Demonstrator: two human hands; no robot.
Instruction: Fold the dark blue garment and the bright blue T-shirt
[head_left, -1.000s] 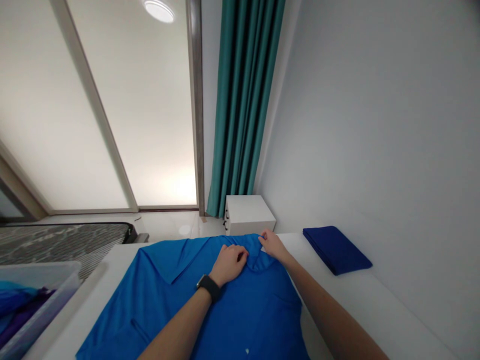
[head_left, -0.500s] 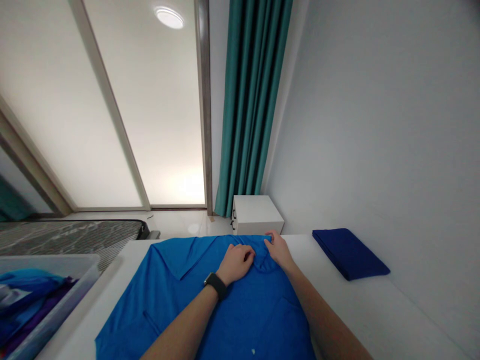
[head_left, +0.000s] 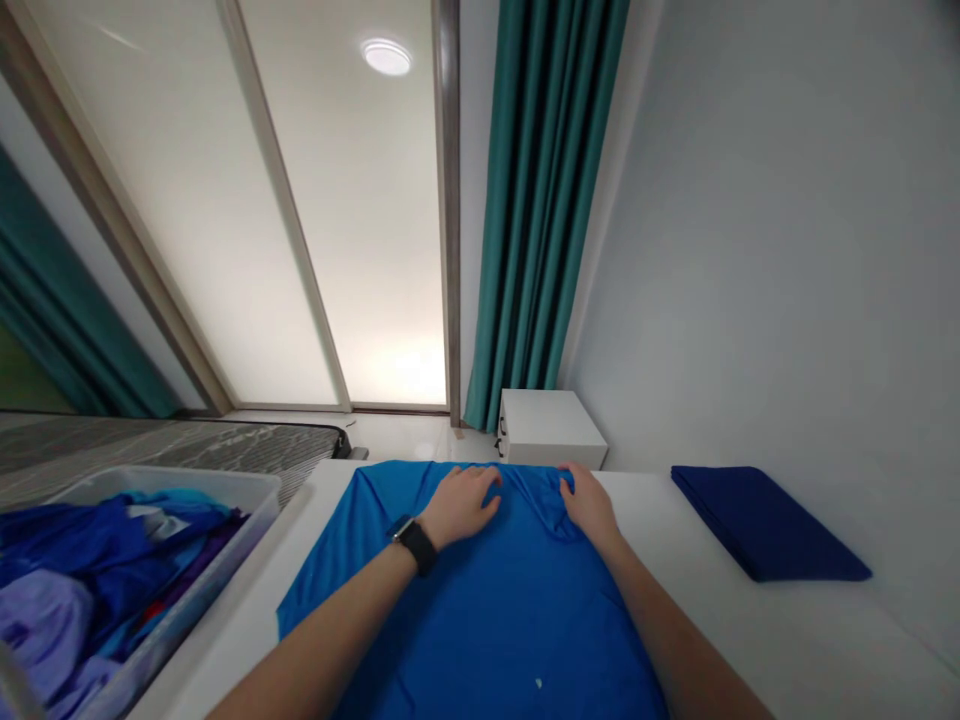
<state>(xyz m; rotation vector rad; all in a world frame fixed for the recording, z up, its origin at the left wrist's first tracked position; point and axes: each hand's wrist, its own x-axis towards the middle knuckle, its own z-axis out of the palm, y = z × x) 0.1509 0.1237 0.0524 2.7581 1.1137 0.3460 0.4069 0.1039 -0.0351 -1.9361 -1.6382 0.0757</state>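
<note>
A bright blue garment (head_left: 480, 600) lies spread over the white table (head_left: 645, 510), with small wrinkles near its far edge. My left hand (head_left: 459, 505), with a dark watch on the wrist, rests on the garment near that edge, thumb and fingers apart. Farther right, my right hand (head_left: 589, 503) is at the garment's far right corner, beside the gathered folds. Its fingers are curved against the cloth, and whether they pinch it is unclear.
A folded navy cloth (head_left: 769, 522) lies on the table at the right by the wall. At the left stands a clear plastic bin (head_left: 247, 485) of blue and purple clothes. Beyond the table are a white cabinet (head_left: 551, 418) and a green curtain (head_left: 551, 200).
The view has turned left, showing more of the bin. My left hand has moved left, away from my right hand, and its fingers have spread. The garment's left part lies flatter, its folded flap gone.
</note>
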